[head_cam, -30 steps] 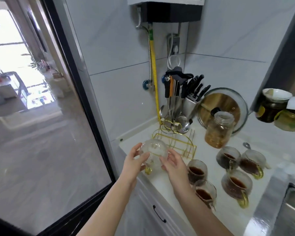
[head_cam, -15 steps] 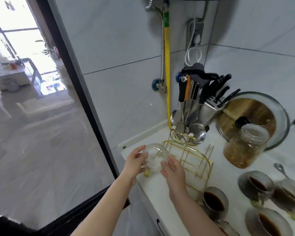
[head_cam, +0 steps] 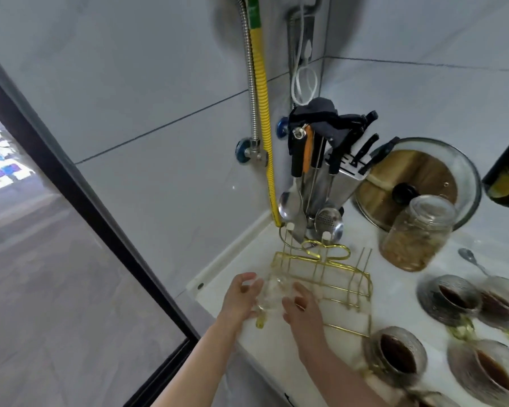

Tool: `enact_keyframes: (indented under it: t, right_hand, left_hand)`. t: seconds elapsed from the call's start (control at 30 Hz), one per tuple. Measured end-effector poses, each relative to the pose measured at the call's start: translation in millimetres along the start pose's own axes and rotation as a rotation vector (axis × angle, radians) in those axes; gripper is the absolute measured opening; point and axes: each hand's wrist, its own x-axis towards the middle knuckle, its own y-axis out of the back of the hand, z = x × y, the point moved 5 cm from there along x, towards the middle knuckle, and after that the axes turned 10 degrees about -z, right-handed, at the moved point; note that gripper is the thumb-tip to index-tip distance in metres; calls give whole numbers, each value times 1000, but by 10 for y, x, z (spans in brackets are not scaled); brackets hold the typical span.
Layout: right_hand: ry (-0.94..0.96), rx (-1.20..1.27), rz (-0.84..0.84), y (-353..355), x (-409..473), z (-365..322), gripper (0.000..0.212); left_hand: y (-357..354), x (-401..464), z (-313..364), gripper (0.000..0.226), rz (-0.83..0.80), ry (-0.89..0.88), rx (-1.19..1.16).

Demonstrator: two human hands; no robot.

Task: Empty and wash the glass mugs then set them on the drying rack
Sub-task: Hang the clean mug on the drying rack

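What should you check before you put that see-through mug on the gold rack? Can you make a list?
1. Mug looks empty: ok.
2. Both hands hold it, left hand and right hand: ok.
3. Gold rack has free pegs: ok.
4. Mug already seated on a peg: cannot tell, blurry.
5. Full mugs stand apart from the rack: ok.
6. Mug truly clean: cannot tell.

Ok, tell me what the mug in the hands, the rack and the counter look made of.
Mug: clear glass, since the rack shows through it; yellowish handle.
Rack: thin wire with a shiny gold finish, probably plated metal.
Counter: smooth glossy white, possibly stone or a composite; the look alone cannot settle it.
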Motion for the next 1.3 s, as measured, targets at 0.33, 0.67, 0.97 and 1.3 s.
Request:
enact_keyframes:
  t: [0.33, 0.67, 0.97, 1.3]
  right_hand:
    - [13, -63, 65, -25, 55, 56, 40]
    - [2, -244, 88, 132, -158, 25, 47]
    - [177, -324, 321, 802, -677, -128, 36]
    - [77, -271, 716, 1942, -1481, 115, 29]
  left_hand:
    - [107, 172, -57, 24, -90, -15, 107]
    - [134, 169, 10, 36, -38, -206, 490]
    - [-805, -351, 414, 29, -231, -679, 487]
    - [-2106, -715, -389, 31, -814, -471, 659]
